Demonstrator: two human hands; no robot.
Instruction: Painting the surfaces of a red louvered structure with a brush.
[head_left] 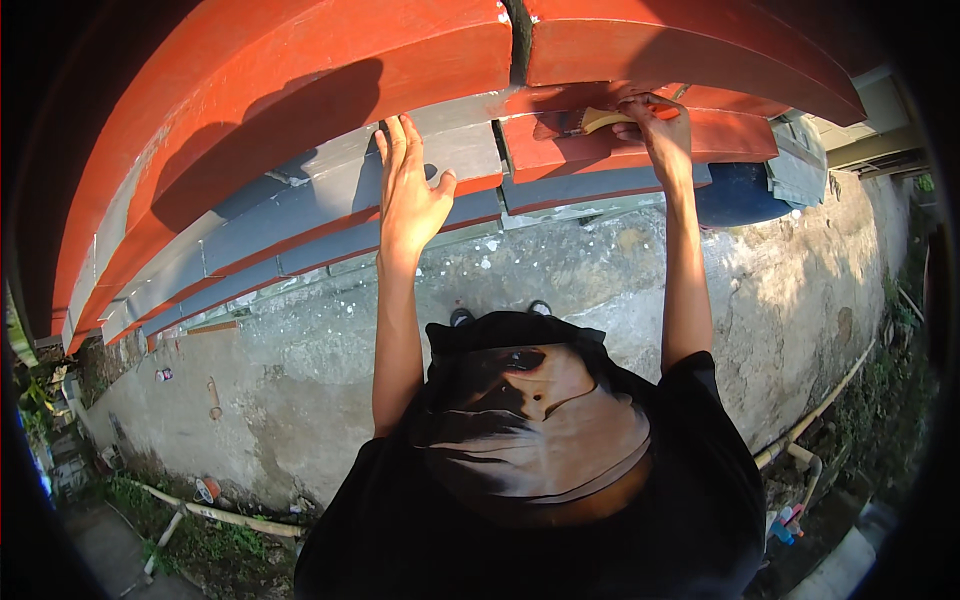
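Observation:
My right hand (pixel 662 132) is closed around a paintbrush (pixel 604 119) with a yellow and orange handle. The brush points left, its bristle end at a dark, wet-looking patch on a red board (pixel 690 146). To the left, my left hand (pixel 412 200) lies with fingers stretched out and thumb apart, its fingertips at the upper part of a grey board (pixel 465 150) with a red lower edge. Nothing is held in it. Large glossy red boards (pixel 430 62) curve across above both hands, and shadows fall over them.
Stepped grey and red boards (pixel 300 225) run off to the left. A dark blue rounded object (pixel 740 196) sits below the right-hand boards. Paint-spotted concrete (pixel 580 265) lies underfoot. Bamboo poles (pixel 825 405) and plants border the ground.

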